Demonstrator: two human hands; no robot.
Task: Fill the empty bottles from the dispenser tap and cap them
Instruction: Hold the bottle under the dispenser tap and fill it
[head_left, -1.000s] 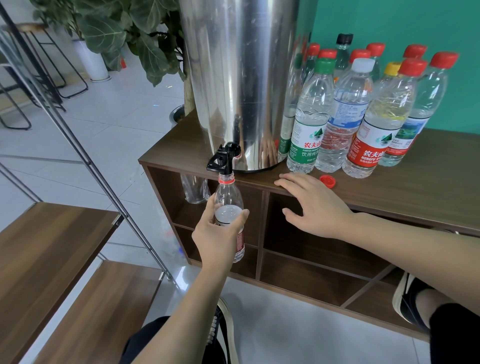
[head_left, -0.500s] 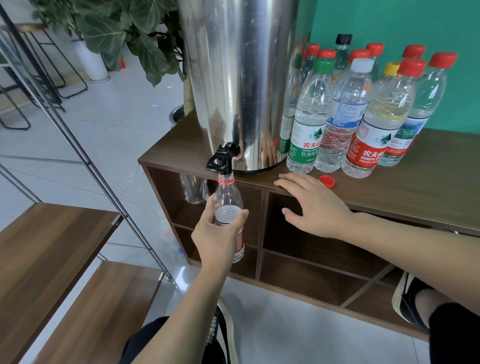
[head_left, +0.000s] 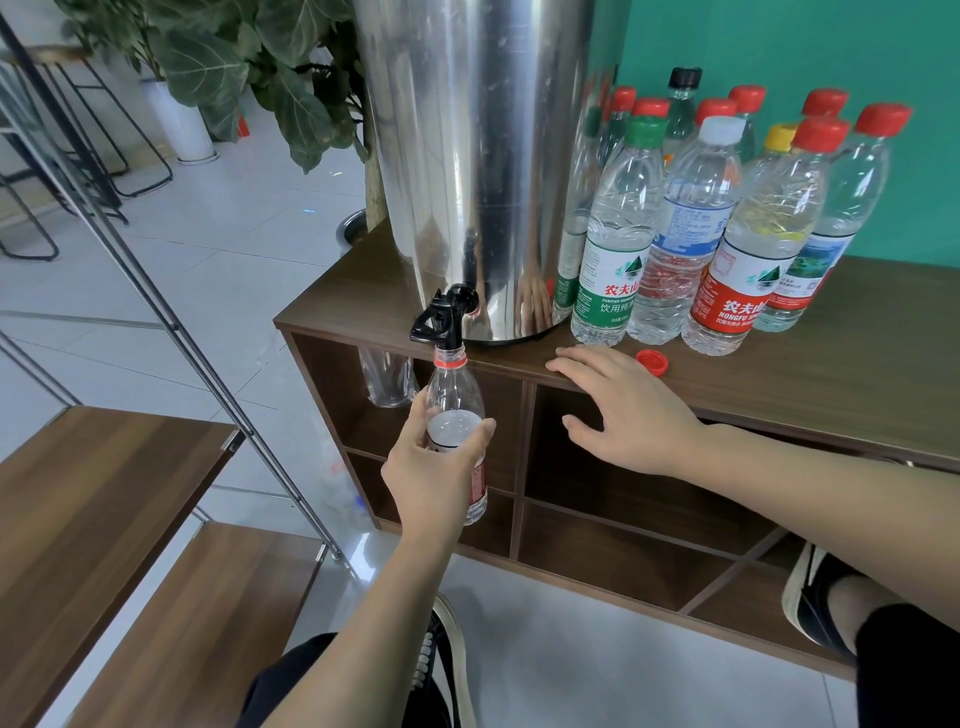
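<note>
L hand grips open bottle upright, mouth directly under black tap of steel dispenser; bottle approx. half full. R hand lies flat, fingers spread, on cabinet top edge, holding nothing. Loose red cap sits just beside R fingers, in front of capped bottles.

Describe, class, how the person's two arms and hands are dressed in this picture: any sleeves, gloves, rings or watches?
The left hand and right hand are both bare: no gloves, rings or watch show. Both forearms are uncovered as far as the picture's edge, so no sleeves are seen. No markings show on either arm.
</note>
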